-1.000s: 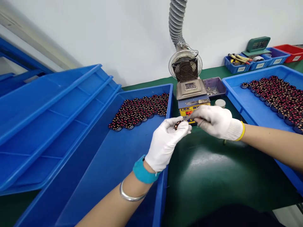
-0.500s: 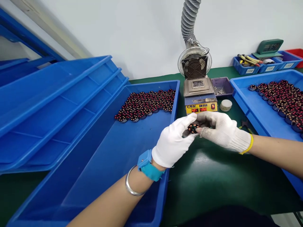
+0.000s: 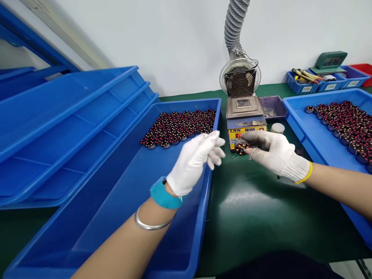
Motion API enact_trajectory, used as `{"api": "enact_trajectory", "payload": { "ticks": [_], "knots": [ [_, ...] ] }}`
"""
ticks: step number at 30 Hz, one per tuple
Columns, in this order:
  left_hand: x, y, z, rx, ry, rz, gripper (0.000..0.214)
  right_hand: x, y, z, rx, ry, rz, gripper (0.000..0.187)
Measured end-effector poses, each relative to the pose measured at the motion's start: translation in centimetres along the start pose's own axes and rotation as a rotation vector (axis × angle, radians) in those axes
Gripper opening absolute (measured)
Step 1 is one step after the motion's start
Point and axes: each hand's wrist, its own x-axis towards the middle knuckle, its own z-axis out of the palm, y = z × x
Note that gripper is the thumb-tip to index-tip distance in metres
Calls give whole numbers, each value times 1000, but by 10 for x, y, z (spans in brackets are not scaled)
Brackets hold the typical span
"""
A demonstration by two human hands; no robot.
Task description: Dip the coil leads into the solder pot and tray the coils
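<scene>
A small round motor stator (image 3: pixel 241 148), black with copper windings, is pinched between the thumb and fingers of my right hand (image 3: pixel 273 153), which wears a white knit glove with a yellow cuff. It is held just in front of the yellow-fronted solder pot (image 3: pixel 247 130). My left hand (image 3: pixel 196 159), in a thinner white glove, holds nothing; its fingers are apart over the right rim of the left blue tray (image 3: pixel 207 186). Inside that tray, a cluster of similar stators (image 3: pixel 180 126) fills the far end.
More stators (image 3: pixel 348 124) lie in the right blue tray (image 3: pixel 308 135). Behind the pot stand a fan (image 3: pixel 240 84) and a grey duct hose (image 3: pixel 236 27). A purple bin (image 3: pixel 273 106), a white round lid (image 3: pixel 277 128) and a green clock (image 3: pixel 332 60) are near. Stacked blue trays (image 3: pixel 87 112) lean at left.
My left hand has let go of the stator and moved left, its fingers opening. The stator stays in my right hand, slightly lower and nearer the pot's front.
</scene>
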Motion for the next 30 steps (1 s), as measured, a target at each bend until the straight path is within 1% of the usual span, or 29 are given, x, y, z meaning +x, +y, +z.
{"api": "enact_trajectory", "payload": {
  "ticks": [2,4,6,8,11,13,15,17,19,22,24,27,28,30],
  "knots": [
    [-2,-7,9,90,-32,12,52,0,0,1,36,-30,1,32],
    [-7,-10,20,219,-43,35,48,0,0,2,43,-64,-5,32],
    [-11,-9,26,312,-18,76,42,0,0,2,22,-77,-14,32],
    [-15,-4,26,337,-11,85,38,2,0,2,-2,-60,-15,32],
    [-14,3,17,275,-21,23,31,4,0,-1,-9,-16,58,34],
    [-11,3,13,218,50,15,34,4,-2,-1,-10,-12,88,34],
    [-9,1,13,218,124,69,36,3,-4,-1,-23,-29,69,31],
    [-8,-3,18,303,152,138,34,0,-6,0,-46,-59,54,30],
    [-9,-4,23,438,117,178,29,-1,-8,1,-76,-79,61,31],
    [-13,0,22,548,-1,182,30,0,-7,1,-104,-49,70,31],
    [-14,3,15,512,-38,170,29,1,-7,0,-101,-12,80,30],
    [-12,1,8,408,-32,119,26,5,-6,-4,-102,27,83,32],
    [-11,-2,9,400,-53,105,26,8,-5,-7,-110,40,73,33],
    [-10,-10,16,492,-165,93,27,17,-3,-14,-144,62,37,34]
  ]
}}
